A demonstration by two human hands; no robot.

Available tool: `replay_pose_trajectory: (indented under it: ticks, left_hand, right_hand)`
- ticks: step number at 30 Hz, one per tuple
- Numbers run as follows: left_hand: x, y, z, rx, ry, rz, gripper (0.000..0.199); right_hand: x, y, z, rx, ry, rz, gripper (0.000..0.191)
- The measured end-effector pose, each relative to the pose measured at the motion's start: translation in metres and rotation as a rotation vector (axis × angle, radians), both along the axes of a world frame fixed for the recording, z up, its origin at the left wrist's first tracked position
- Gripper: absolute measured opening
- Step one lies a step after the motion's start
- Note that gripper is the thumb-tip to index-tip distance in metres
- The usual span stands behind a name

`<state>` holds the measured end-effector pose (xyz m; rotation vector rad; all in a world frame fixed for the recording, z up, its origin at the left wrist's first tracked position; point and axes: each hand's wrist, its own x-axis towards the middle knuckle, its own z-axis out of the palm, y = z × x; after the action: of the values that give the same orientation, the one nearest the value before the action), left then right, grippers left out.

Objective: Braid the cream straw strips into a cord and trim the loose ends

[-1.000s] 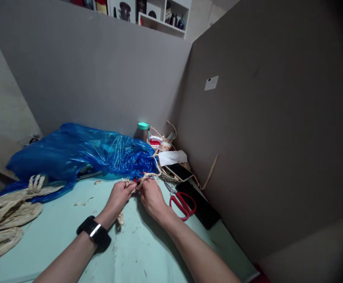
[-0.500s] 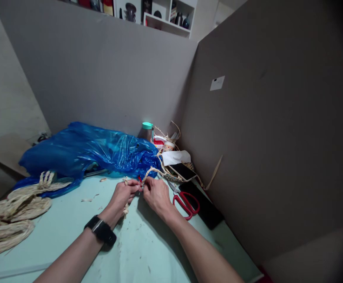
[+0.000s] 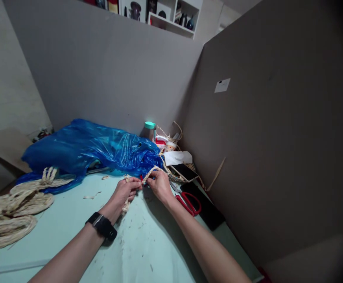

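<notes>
My left hand (image 3: 126, 191), with a black watch on its wrist, pinches a braided straw cord (image 3: 151, 171) close to the tabletop. My right hand (image 3: 159, 184) grips the same cord just to the right, fingertips nearly touching the left ones. A small red piece shows between the two hands. The cord arches up and runs back toward the clutter in the corner. A short tail of it hangs under my left palm.
A blue plastic bag (image 3: 89, 147) lies behind the hands. Straw bundles (image 3: 15, 206) lie at the left edge of the pale green table (image 3: 136, 247). Red-handled scissors (image 3: 187, 202), a phone (image 3: 185, 171), a black case (image 3: 205, 208) and a green-capped bottle (image 3: 149, 130) crowd the corner by the grey partitions.
Both hands have shifted slightly away from me and to the right, still on the cord. The cord's loop has risen into an arch. The view has drifted a little.
</notes>
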<state>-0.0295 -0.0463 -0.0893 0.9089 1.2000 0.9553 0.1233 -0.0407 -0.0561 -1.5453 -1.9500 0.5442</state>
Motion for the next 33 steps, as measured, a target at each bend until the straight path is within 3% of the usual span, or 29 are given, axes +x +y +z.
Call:
replay_pose_trajectory:
  ticks: [14, 19, 27, 33]
  left_hand:
    - [0.005, 0.000, -0.014, -0.006, 0.032, 0.046, 0.035]
    - [0.006, -0.002, -0.010, 0.018, 0.052, 0.042, 0.035]
    - [0.010, -0.005, 0.004, 0.126, 0.195, 0.088, 0.034]
    - [0.008, -0.013, 0.013, 0.290, 0.432, 0.238, 0.032]
  right_hand:
    - [0.011, -0.014, -0.013, -0.048, -0.013, 0.119, 0.024]
    - [0.013, -0.016, -0.014, -0.008, 0.018, 0.150, 0.022]
    - [0.008, 0.014, -0.009, 0.172, 0.094, 0.198, 0.025]
    - [-0.015, 0.039, -0.011, 0.127, 0.110, 0.372, 0.032]
